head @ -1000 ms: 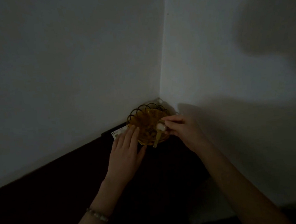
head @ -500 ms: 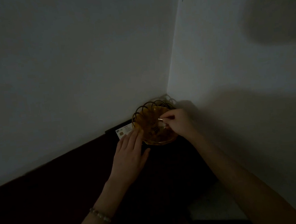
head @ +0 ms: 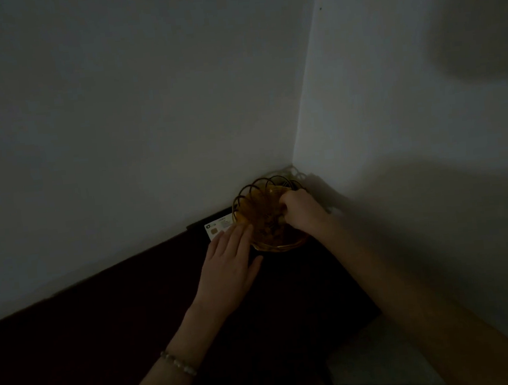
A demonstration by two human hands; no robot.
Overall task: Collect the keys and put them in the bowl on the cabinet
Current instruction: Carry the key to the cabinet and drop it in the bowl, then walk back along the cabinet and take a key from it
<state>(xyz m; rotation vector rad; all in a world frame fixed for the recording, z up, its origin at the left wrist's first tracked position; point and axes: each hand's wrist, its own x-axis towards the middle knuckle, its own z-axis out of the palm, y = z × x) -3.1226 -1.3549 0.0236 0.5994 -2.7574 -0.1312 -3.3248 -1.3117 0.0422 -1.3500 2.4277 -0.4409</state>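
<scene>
An amber bowl with a looped wire-like rim stands on the dark cabinet, tucked into the wall corner. My right hand reaches into the bowl from the right, its fingers curled and pinched low inside. The keys are hidden under those fingers. Dim dark shapes lie on the bowl's bottom, too dark to identify. My left hand lies flat on the cabinet, fingers spread, with the fingertips touching the bowl's left rim.
A white card with a chip lies on the cabinet just left of the bowl, partly under my left fingertips. Two pale walls meet right behind the bowl. The cabinet's right edge drops to a lighter floor. The scene is very dark.
My right hand, which held the keys with a pale tag at the bowl's front rim, has moved in over the bowl and lowered; the tag no longer shows. The left hand has stayed at the rim.
</scene>
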